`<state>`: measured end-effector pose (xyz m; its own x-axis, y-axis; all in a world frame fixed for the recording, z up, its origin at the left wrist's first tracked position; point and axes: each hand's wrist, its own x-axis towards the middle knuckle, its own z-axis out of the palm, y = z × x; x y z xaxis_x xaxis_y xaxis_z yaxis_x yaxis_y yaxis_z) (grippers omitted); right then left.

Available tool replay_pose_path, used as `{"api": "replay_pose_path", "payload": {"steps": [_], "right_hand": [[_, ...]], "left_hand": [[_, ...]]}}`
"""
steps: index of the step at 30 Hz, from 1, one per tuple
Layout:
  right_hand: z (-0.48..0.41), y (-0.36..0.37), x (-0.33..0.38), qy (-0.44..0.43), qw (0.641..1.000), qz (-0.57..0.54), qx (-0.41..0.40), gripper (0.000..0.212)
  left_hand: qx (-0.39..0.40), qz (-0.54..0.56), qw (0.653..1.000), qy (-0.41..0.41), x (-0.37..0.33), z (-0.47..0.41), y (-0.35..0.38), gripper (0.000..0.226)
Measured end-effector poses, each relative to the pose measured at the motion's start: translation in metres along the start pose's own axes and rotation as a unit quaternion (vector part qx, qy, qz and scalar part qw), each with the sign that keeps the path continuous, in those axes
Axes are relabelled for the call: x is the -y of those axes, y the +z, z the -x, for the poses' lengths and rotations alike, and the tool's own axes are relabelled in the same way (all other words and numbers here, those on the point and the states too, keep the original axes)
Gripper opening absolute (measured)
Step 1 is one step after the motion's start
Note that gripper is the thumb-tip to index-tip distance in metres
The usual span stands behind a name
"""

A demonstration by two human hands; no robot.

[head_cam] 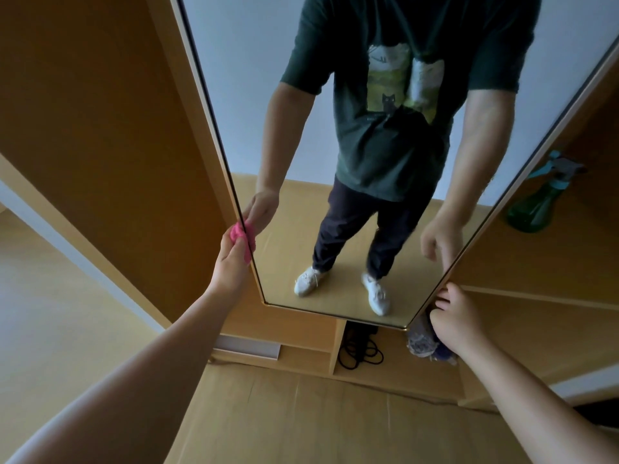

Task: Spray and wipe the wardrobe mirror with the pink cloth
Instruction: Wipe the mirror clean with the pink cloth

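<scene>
Your left hand (234, 262) pinches the bunched pink cloth (238, 232) right at the tall mirror (294, 209)'s left edge, so the glass lies to its right. Right hand (457, 318)'s fingers (443, 293) grip the opposite edge.

Arms outstretched, left hand (231, 259) clenched (right fingers (443, 294) pinching).
</scene>
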<state>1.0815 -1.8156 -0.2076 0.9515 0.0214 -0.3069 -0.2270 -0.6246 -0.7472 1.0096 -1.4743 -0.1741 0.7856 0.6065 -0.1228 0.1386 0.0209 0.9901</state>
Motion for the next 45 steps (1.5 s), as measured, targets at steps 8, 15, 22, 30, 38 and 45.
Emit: {"api": "replay_pose_path", "payload": {"steps": [8, 15, 22, 30, 38, 45], "right_hand": [[-0.007, 0.012, -0.017, 0.017, 1.000, 0.008, 0.018, 0.064], [-0.015, 0.021, -0.030, 0.019, 1.000, 0.011, 0.022, 0.055], [-0.020, 0.030, -0.043, 0.015, 1.000, 0.015, 0.022, 0.060], [-0.032, 0.038, -0.057, 0.024, 0.999, 0.035, 0.023, 0.056], [-0.039, 0.040, -0.069, 0.024, 0.998, 0.042, 0.027, 0.054], [-0.050, 0.044, -0.076, 0.019, 0.998, 0.045, 0.042, 0.053]], "left_hand": [[-0.006, 0.002, 1.000, -0.018, 0.021, -0.002, 0.003, 0.046], [-0.011, 0.010, 0.999, -0.047, 0.056, -0.010, 0.002, 0.042], [-0.008, 0.014, 0.998, -0.062, 0.082, -0.010, 0.006, 0.046], [-0.018, 0.018, 0.997, -0.073, 0.112, -0.012, 0.011, 0.035], [-0.011, 0.027, 0.996, -0.082, 0.137, -0.015, 0.013, 0.046], [-0.006, 0.021, 0.996, -0.084, 0.167, -0.016, 0.012, 0.034]]}}
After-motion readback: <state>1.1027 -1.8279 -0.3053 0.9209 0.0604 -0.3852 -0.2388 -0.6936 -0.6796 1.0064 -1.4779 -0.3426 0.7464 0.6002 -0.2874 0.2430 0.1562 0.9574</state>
